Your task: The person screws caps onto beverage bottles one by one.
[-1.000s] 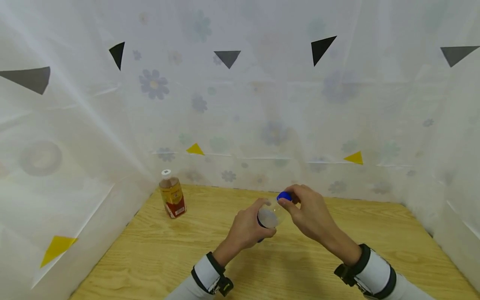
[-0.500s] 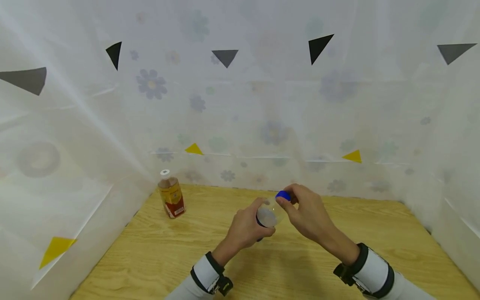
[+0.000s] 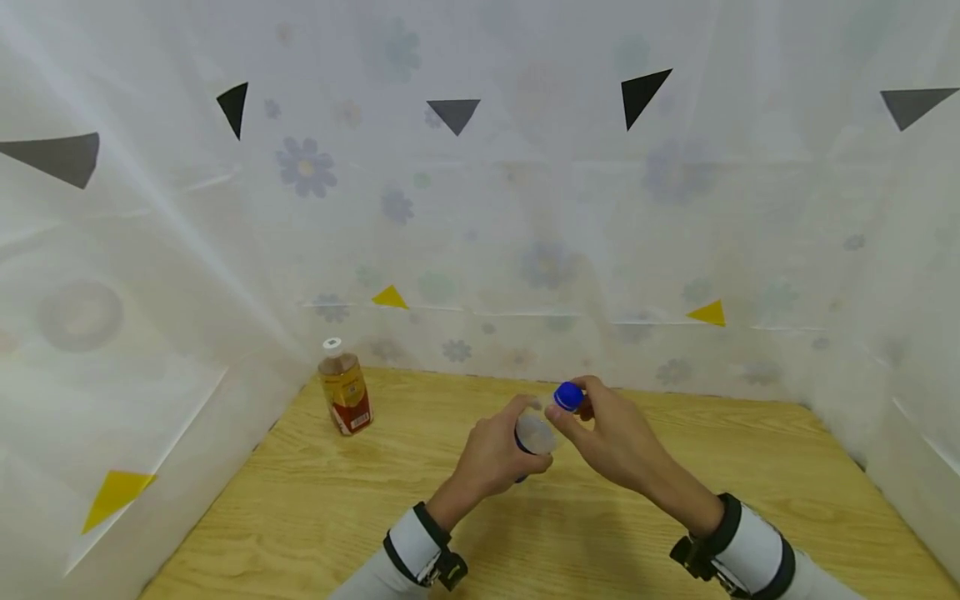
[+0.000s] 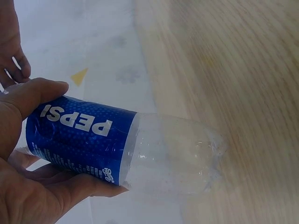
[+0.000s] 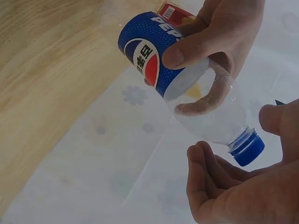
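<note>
My left hand (image 3: 491, 450) grips a clear plastic Pepsi bottle (image 4: 173, 151) round its blue label, holding it tilted above the table. A blue cap (image 5: 247, 148) sits on the neck, which points up and away towards my right hand (image 3: 618, 429). In the right wrist view, the thumb and the fingers of that hand stand spread on either side of the cap, with gaps showing between them and it. The left wrist view shows the bottle's clear base (image 4: 205, 154) over the wood; no liquid shows inside.
A second bottle (image 3: 346, 396) with a white cap, brownish contents and a yellow-red label stands upright at the table's back left. Pale flowered sheeting (image 3: 540, 208) with stuck-on triangles walls in the wooden table (image 3: 375, 508) at the back and sides.
The right thumb and fingers pinched the cap earlier; now they have spread away from it, and more of the cap shows. The left hand keeps its grip on the bottle.
</note>
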{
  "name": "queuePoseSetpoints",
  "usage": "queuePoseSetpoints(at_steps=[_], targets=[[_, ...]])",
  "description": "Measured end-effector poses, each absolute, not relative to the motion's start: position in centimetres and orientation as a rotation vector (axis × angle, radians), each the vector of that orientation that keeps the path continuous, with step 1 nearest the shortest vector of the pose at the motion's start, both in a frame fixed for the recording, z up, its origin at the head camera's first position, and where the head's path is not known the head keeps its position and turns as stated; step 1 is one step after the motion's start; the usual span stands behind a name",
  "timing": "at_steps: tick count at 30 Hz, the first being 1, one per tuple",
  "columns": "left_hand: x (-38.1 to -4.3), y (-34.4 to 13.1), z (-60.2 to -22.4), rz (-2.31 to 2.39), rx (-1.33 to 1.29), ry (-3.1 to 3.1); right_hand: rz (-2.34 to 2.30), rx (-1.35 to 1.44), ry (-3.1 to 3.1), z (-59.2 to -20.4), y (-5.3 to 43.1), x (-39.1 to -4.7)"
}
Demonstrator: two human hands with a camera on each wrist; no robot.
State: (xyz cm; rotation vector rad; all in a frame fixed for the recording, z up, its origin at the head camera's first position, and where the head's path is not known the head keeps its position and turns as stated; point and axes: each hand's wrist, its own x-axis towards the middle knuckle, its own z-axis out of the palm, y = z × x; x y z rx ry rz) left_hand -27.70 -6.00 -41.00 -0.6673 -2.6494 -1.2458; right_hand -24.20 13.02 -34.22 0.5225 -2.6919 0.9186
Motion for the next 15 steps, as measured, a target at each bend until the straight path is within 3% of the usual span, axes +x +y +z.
queuePoseSetpoints(at_steps=[15], targets=[[-27.63, -6.03, -40.98, -1.242, -0.673, -2.642, 0.881, 0.642, -2.583, -33.56, 13.22, -23.76]])
